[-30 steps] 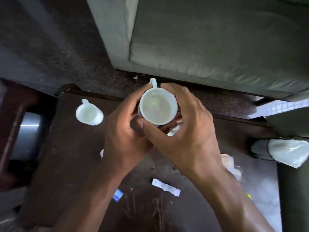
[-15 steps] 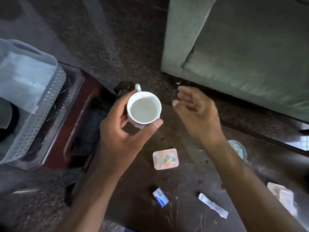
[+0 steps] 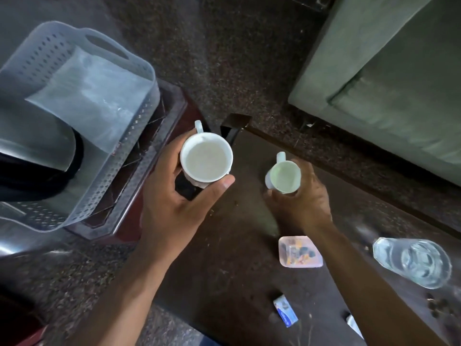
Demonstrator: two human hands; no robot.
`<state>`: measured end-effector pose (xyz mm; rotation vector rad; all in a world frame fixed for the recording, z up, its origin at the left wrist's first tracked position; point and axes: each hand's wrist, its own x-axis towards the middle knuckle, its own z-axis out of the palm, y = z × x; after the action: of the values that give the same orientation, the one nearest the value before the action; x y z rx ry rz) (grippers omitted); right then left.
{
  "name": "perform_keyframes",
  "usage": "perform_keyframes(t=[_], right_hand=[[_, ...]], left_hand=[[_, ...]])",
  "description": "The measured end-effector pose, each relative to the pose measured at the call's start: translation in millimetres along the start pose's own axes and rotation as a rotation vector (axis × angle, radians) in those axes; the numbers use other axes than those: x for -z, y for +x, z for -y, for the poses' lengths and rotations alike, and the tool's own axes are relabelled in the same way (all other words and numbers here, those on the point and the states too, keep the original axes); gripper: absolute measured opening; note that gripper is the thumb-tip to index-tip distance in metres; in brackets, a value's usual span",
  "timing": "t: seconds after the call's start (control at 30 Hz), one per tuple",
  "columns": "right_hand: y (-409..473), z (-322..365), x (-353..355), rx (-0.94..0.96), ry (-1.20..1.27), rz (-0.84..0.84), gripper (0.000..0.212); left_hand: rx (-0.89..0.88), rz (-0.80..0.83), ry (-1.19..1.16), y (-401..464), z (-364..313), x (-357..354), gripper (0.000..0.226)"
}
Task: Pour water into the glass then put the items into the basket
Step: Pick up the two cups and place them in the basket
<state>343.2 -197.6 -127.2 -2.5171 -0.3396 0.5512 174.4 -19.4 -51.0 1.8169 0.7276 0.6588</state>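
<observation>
My left hand [image 3: 174,208] grips a white cup [image 3: 206,158] upright in the air, between the dark table and the side stand on the left. My right hand [image 3: 303,198] wraps around a second, smaller white cup [image 3: 284,177] standing on the dark table [image 3: 224,258]. A pale perforated plastic basket [image 3: 139,126] sits on the side stand at the left, holding a clear plastic bag and a dark metal kettle [image 3: 37,158]. A clear glass [image 3: 412,262] with water stands at the table's right.
A small pink tray [image 3: 300,251] of coloured pills lies on the table near my right forearm. A small blue and white packet [image 3: 285,310] lies near the front edge. A grey-green sofa [image 3: 399,83] fills the upper right. Speckled floor separates the table from the stand.
My view swung left, revealing the basket. My right hand let go of the first cup and took hold of the second cup on the table. My left hand keeps the first cup.
</observation>
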Motion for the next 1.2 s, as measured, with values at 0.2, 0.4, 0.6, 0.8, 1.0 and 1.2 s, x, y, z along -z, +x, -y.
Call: perform_keyframes(t=[0.2, 0.4, 0.6, 0.8, 1.0, 1.2], right_hand=[[4, 19, 7, 0.024, 0.056, -0.011, 0.069], [-1, 92, 22, 0.182, 0.127, -0.018, 0.066], [-12, 178, 33, 0.407, 0.239, 0.041, 0.07], [-4, 266, 12, 0.549, 0.314, 0.1, 0.067], [22, 340, -36, 0.646, 0.185, 0.158, 0.068], [51, 390, -100, 0.697, 0.031, 0.191, 0.075]], left_hand=[[0.015, -0.039, -0.03, 13, 16, 29, 0.074], [-0.008, -0.144, -0.006, 20, 17, 64, 0.072], [-0.011, -0.217, 0.009, 20, 21, 102, 0.077], [0.083, -0.264, -0.144, 23, 35, 118, 0.075], [0.156, -0.271, -0.133, 14, 42, 116, 0.077], [0.183, -0.314, -0.134, 9, 47, 112, 0.079]])
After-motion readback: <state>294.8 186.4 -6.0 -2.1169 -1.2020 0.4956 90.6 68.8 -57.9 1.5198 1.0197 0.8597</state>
